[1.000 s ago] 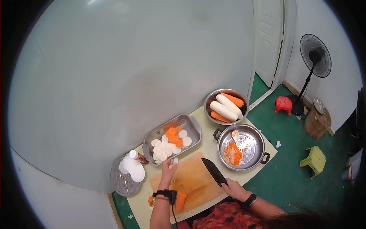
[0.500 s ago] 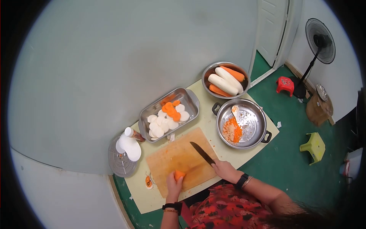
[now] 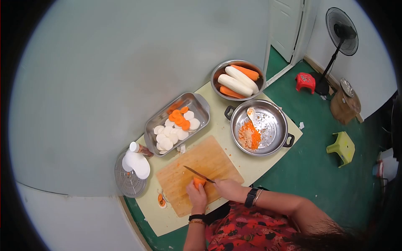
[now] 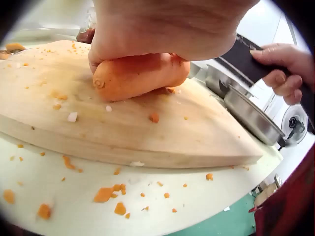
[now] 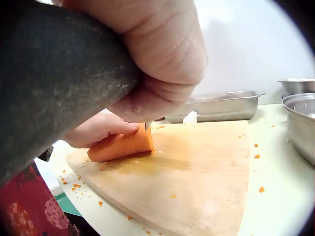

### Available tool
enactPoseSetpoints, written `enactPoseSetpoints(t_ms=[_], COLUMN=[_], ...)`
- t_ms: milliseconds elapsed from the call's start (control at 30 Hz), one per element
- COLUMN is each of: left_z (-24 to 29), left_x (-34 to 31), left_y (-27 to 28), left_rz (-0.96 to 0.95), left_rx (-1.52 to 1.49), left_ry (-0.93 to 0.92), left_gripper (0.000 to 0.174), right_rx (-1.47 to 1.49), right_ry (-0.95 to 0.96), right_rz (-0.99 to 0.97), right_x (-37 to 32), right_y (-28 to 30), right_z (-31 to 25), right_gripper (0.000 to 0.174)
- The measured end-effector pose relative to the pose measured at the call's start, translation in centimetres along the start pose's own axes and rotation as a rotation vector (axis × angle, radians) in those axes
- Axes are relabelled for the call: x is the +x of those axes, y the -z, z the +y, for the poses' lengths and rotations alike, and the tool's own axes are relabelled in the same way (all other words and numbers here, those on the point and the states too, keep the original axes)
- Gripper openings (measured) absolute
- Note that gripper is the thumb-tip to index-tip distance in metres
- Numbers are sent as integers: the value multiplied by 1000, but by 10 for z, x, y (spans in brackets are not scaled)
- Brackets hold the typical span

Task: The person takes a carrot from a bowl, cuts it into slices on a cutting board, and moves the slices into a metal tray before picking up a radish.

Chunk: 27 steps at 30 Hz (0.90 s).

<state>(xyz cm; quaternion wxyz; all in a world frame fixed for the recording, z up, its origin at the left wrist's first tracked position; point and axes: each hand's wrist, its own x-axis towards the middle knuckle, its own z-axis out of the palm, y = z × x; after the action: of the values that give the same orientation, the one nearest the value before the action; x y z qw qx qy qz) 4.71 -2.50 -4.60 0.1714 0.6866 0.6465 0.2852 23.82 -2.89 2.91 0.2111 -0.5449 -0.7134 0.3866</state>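
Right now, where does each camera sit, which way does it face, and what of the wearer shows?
Head: on the head, looking forward and down over the cutting board; left hand, right hand, forearms and red patterned shirt show.
Left wrist: on that wrist, looking low across the board at the carrot; both hands and part of the shirt show.
Right wrist: on that wrist, looking past the knife handle at the carrot; both hands and part of the shirt show.
Both wrist views share the carrot and board.
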Motion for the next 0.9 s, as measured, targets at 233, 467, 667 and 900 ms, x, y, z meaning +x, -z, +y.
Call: enactPoseSetpoints(t_ms=[233,467,667,900], left_z=[6,2,-6,0], left_x=[2,0,-3,1], left_y=[-3,-5,-7,-5], left_rz=[-46,-54,-103,-101], left_rx=[149,195,229,227], left_ry=[105,90,28,26], left_gripper=[44,44,31,28], right_rx=[-102,-132,-232,-246], right_ry=[33,42,113,84], right_rz=[-6,-49,-33,-41], right_x=[4,5,0,0], right_y=[-20,-16,-11,-10], right_z=[1,-4,-8,-10], right_gripper=[21,14,7,8])
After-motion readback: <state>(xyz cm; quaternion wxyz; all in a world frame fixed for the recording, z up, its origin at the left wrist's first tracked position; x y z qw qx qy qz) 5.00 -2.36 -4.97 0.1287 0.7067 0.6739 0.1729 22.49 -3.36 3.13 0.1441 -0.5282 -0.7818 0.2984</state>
